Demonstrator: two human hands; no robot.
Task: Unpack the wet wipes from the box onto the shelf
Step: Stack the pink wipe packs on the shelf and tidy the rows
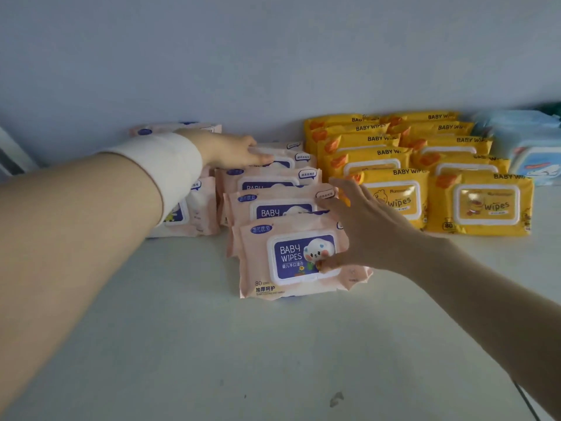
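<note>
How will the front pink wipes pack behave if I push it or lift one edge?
The front pink pack would probably sag: its wrapper is soft film with crinkled ends. The glossy film may slide easily on the smooth shelf. Flat and wide, it should not roll.

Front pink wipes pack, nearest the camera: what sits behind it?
A row of matching pink packs, each overlapped so only its upper part shows. The left hand rests on one near the back. Their lower halves are hidden.
</note>
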